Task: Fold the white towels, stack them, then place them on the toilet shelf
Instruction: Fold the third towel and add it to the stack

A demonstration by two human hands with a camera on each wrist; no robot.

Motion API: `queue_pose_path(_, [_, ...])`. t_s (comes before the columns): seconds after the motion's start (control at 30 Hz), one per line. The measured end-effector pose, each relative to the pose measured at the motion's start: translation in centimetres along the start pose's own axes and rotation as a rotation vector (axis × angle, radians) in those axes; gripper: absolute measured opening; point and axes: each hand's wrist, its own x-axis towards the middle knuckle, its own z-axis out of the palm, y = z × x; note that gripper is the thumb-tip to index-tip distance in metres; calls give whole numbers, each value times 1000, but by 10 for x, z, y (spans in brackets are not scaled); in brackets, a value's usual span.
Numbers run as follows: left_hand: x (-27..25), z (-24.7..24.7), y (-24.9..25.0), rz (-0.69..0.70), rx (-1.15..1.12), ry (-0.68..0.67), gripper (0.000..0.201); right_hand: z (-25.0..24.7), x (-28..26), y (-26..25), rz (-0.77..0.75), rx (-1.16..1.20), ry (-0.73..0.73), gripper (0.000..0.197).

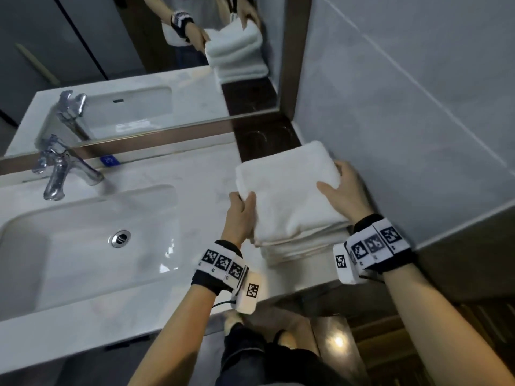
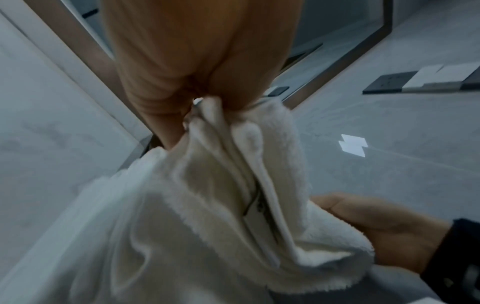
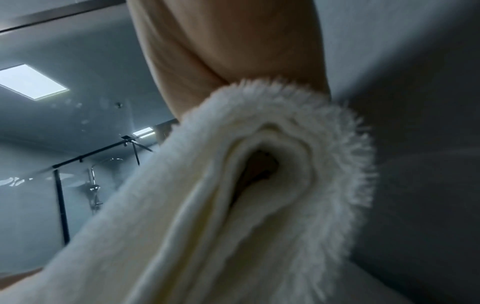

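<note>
A stack of folded white towels (image 1: 287,196) is held between both hands over the right end of the marble counter (image 1: 200,179). My left hand (image 1: 241,214) grips the stack's left edge, thumb on top and fingers underneath. My right hand (image 1: 344,190) grips the right side, thumb lying on the top towel. In the left wrist view the left hand (image 2: 187,86) pinches the layered towel edges (image 2: 233,185), with the right hand (image 2: 376,228) beyond. The right wrist view shows the towel folds (image 3: 259,195) close up under the right hand (image 3: 233,51). No toilet shelf is in view.
A white sink basin (image 1: 92,246) with a chrome tap (image 1: 60,168) fills the counter's left. A mirror (image 1: 139,65) runs behind it, reflecting the towels. A grey tiled wall (image 1: 404,107) stands close on the right, with a dark ledge (image 1: 264,137) in the corner.
</note>
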Motion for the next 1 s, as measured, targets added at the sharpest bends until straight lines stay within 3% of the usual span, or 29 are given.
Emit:
queue_pose_path(0.13, [-3,21,-9,-68,39,-18,30,1,-5,13,4,-54,-7,61])
queue_pose_path(0.27, [-3,28,-12,-62,166,-16,23,14,-10,25,33,-277,-98,60])
queue_pose_path(0.37, [-4,20,-15,-84,221,-12,20,24,-15,32,49,-366,-148,60])
queue_pose_path(0.53, [-21,-19,-20,-205,283,5,25,43,-28,34,-72,-302,-310,61])
queue_pose_path(0.6, [-28,-35,-21,-116,517,108,44,51,-34,32,-99,-295,-350,63])
queue_pose_path(0.67, [-32,-40,-18,180,828,237,60,56,-36,27,-218,-343,-265,66])
queue_pose_path(0.73, [-30,-30,-11,394,914,195,63,61,-34,21,-405,-429,-162,65])
queue_pose_path(0.83, [-22,-7,-23,381,1096,-26,62,74,-32,19,-515,-606,-220,62])
queue_pose_path(1.0, [-13,-3,-56,317,1086,-71,66,90,-28,46,-480,-682,-276,62])
